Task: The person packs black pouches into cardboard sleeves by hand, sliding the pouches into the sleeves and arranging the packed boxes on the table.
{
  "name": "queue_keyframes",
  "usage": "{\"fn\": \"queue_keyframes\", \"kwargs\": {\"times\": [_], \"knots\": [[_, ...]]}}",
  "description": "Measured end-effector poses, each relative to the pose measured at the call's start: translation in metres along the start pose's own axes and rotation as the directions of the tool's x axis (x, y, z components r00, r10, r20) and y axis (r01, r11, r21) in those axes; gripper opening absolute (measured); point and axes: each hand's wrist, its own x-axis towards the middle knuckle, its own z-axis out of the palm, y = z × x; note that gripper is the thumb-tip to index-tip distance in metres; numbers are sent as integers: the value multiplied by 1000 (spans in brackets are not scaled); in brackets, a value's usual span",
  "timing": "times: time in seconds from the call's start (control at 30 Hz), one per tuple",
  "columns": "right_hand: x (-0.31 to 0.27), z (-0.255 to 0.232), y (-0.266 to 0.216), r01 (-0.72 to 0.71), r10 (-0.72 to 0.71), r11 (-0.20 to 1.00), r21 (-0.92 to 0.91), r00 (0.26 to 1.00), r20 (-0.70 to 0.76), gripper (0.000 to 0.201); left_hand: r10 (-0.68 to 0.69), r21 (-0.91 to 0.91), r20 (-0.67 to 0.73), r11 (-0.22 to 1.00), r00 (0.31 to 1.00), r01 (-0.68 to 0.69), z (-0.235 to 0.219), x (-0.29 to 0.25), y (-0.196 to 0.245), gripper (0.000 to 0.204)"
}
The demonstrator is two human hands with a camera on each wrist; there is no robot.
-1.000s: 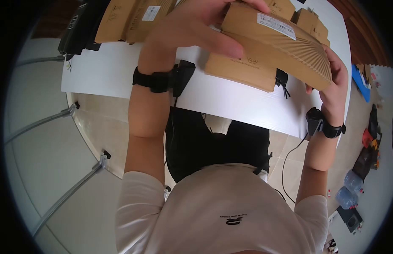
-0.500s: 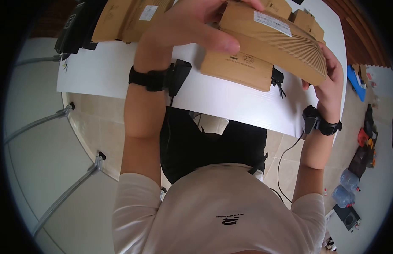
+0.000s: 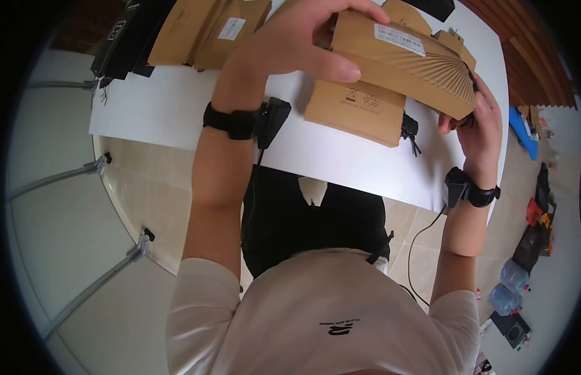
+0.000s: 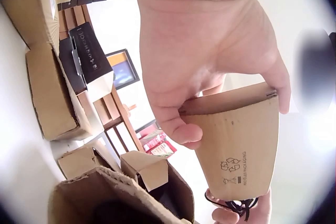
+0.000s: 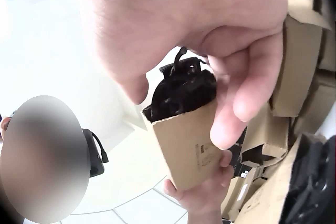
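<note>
In the head view my left hand (image 3: 303,40) grips the left end of a brown cardboard box (image 3: 371,56) with a white barcode label and a sunburst pattern. The left wrist view shows its thumb and fingers on opposite sides of the box (image 4: 236,145). A black strap-and-cord bundle (image 5: 184,92) sticks out of the box's other end. Around that end is my right hand (image 3: 481,128), fingers loosely bent by the box's side, thumb a little apart from the bundle. Below, a second brown box (image 3: 356,115) lies on the table, black cords (image 3: 410,131) at its right end.
On the white table (image 3: 165,112), brown boxes (image 3: 231,34) and black boxes (image 3: 125,37) stand at the back left. More brown cartons (image 4: 52,87) crowd beyond the held box. Clear plastic bottles (image 3: 506,300) and other items lie on the floor to the right.
My right hand has shifted slightly at the box's right end, and black material now shows between it and the box. My left hand keeps its hold.
</note>
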Motion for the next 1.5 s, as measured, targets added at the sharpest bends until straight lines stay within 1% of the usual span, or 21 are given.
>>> {"fn": "queue_keyframes", "kwargs": {"times": [0.07, 0.13, 0.17, 0.2, 0.27, 0.3, 0.37, 0.43, 0.47, 0.67, 0.77, 0.9, 0.97, 1.1, 1.17, 1.2, 1.27, 1.37, 1.4, 1.47, 1.5], "knots": [[1, 0, -2, -21, 22, 1000, 19, 999, -42, 48, -180, -163, 3, 970, 984, 178, 11, 1, 8, 77], [1, 3, -3, -34, 47, 995, 99, 991, -128, 45, -184, -148, 6, 972, 983, 183, 14, 6, 8, 80], [1, 4, -2, -24, 35, 997, 80, 989, -142, 45, -199, -133, 4, 971, 980, 197, 14, 7, 6, 82], [3, 4, 0, -6, 27, 992, 124, 986, -162, 45, -174, -140, 18, 975, 985, 174, 12, 1, 3, 82], [4, 3, -5, 35, 2, 982, 185, 981, -195, 44, -25, 191, -28, 981, 999, 30, 1, -17, -3, 82], [6, 2, -7, 54, -12, 978, 201, 979, -204, 41, 3, 180, -10, 984, 1000, -1, 1, -17, -4, 82], [9, -6, -5, 20, 9, 989, 148, 981, -194, 51, 5, 55, -81, 998, 997, -1, 2, -17, -5, 73], [9, -4, -8, -35, 41, 999, 31, 974, -224, 52, 13, 92, -63, 996, 998, -7, 3, -13, -1, 73], [10, 1, -9, -35, 48, 998, 60, 973, -225, 47, -1, 138, -61, 990, 998, 9, 4, -13, 1, 72], [9, 1, -13, -41, 97, 976, 216, 961, -257, 31, -36, 143, -99, 988, 994, 50, 12, -11, 9, 76], [11, -3, -16, 31, 82, 948, 318, 939, -335, 31, -43, 122, -121, 991, 992, 58, 10, -11, 10, 77], [15, -12, -13, 106, 55, 924, 367, 913, -404, 30, -66, 7, -197, 998, 978, 69, 6, -17, 6, 85], [17, -18, -9, 148, 86, 840, 521, 913, -398, 31, -56, -88, -269, 996, 962, 33, 5, -19, 3, 88], [18, -25, -8, 100, 178, 767, 634, 916, -360, 31, -49, -61, -300, 998, 953, 32, 4, -20, 6, 91], [18, -29, -4, 62, 173, 634, 771, 960, -219, 32, -51, -62, -292, 998, 955, 34, 3, -20, 6, 92], [18, -30, -3, 61, 173, 632, 773, 960, -218, 32, -54, -65, -287, 997, 957, 37, 3, -20, 6, 92], [18, -33, -1, -21, 194, 461, 887, 978, -78, 31, -60, -74, -287, 996, 956, 40, 5, -20, 6, 92], [17, -37, 4, -79, 161, 404, 911, 987, 14, 32, -65, -102, -272, 994, 960, 38, 5, -20, 6, 91], [17, -33, 0, -80, 159, 403, 912, 987, 16, 32, -64, -119, -257, 992, 964, 34, 4, -19, 6, 90], [16, -24, -10, 11, 180, 637, 771, 970, -162, 34, -63, -129, -246, 991, 967, 32, 3, -19, 5, 89], [15, -22, -13, 12, 177, 634, 773, 971, -160, 34, -63, -141, -236, 990, 970, 30, 3, -19, 5, 88]]}}
